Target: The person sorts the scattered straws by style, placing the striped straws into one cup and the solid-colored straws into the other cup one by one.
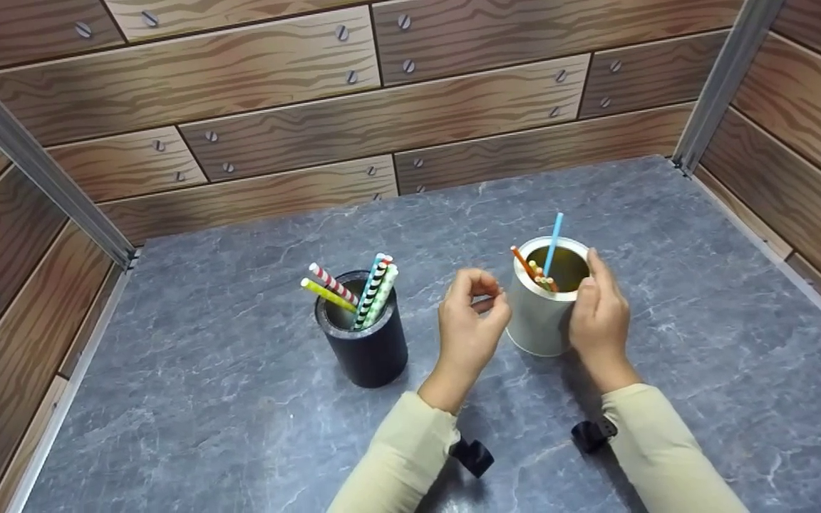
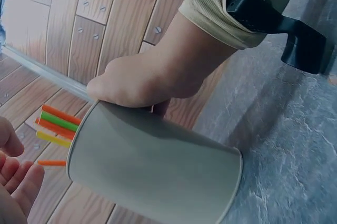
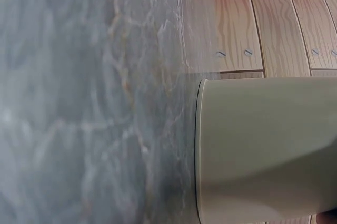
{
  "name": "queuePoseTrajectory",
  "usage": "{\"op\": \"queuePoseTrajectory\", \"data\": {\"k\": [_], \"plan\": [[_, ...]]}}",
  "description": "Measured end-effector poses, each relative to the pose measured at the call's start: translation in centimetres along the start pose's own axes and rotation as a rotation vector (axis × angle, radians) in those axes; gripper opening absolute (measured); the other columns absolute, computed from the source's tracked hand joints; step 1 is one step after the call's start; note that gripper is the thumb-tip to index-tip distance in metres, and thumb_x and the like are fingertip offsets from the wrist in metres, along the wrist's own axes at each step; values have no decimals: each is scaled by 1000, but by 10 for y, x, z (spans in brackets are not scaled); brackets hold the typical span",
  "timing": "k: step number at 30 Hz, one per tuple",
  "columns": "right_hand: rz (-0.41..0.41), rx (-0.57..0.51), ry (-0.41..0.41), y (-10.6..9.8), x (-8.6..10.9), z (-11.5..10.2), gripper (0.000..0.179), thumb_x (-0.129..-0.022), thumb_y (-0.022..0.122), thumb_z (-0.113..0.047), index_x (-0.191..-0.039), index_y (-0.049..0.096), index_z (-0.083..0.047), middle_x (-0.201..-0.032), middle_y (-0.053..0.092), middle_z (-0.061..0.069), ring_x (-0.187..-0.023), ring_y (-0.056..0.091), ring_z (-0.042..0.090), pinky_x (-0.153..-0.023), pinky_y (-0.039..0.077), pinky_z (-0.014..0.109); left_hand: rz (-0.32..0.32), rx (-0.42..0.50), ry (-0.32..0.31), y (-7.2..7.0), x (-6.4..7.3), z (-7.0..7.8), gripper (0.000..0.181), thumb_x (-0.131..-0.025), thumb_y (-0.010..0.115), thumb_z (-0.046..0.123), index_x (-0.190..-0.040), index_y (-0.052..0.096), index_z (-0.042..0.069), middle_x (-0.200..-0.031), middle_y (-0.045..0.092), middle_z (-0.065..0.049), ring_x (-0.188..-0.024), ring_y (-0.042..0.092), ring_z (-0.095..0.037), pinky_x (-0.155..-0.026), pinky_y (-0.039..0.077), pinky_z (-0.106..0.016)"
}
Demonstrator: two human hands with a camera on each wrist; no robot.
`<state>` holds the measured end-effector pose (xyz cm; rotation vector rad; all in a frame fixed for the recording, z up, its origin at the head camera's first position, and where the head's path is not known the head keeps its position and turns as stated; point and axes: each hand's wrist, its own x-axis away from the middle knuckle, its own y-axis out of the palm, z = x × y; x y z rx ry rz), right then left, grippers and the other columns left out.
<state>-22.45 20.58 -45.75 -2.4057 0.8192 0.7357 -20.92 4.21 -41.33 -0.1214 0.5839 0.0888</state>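
Observation:
A pale grey-white canister (image 1: 540, 324) stands upright on the table, holding a tall blue straw (image 1: 553, 242), an orange straw (image 1: 522, 262) and several other coloured straws. My right hand (image 1: 601, 324) holds the canister's right side, fingers and thumb around its wall near the rim. Left of the canister, my left hand (image 1: 469, 313) hovers with loosely bent fingers and nothing visible in them. In the left wrist view, its fingertips (image 2: 32, 179) are beside the tip of an orange straw (image 2: 51, 163). The right wrist view shows the canister's wall (image 3: 268, 145) and base.
A black cup (image 1: 364, 356) stands left of my left hand, with several patterned paper straws (image 1: 375, 292) leaning out of it. The grey marbled tabletop (image 1: 204, 399) is bordered by wood-patterned panels (image 1: 275, 92) and metal corner posts (image 1: 727, 78).

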Motion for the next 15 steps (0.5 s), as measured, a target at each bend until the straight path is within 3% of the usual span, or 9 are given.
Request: {"op": "queuePoseTrajectory", "data": {"k": [5,8,13,15], "plan": [[-40,-13,31,-2,-1,1,44,-93,35,-14,-131,48,4,-132,50,22,-124,44,39,-106,33,43,0,36,3,-15,5,0,15,-73,58,-12,-84,54,-2,-83,59,-14,-79,64,-20,-71,55,-21],[-80,-57,43,-7,-5,0,45,-96,34,-16,-137,41,2,-140,42,20,-132,35,34,-112,25,35,-13,-5,63,-29,5,4,14,-73,58,-11,-83,54,-3,-82,59,-14,-79,63,-21,-70,54,-21],[-132,-64,-63,-26,-21,-15,49,-96,36,-18,-143,32,-3,-149,28,19,-139,20,33,-115,11,39,-56,-211,242,-57,-2,20,13,-72,60,-6,-82,54,0,-80,57,-10,-76,59,-18,-71,52,-17],[-205,-16,-122,-35,-30,-30,52,-93,39,-21,-143,32,-6,-149,26,20,-139,18,35,-115,7,44,-85,-335,301,-68,-7,31,14,-72,60,-2,-85,55,1,-82,56,-9,-78,57,-18,-73,51,-20]]}}
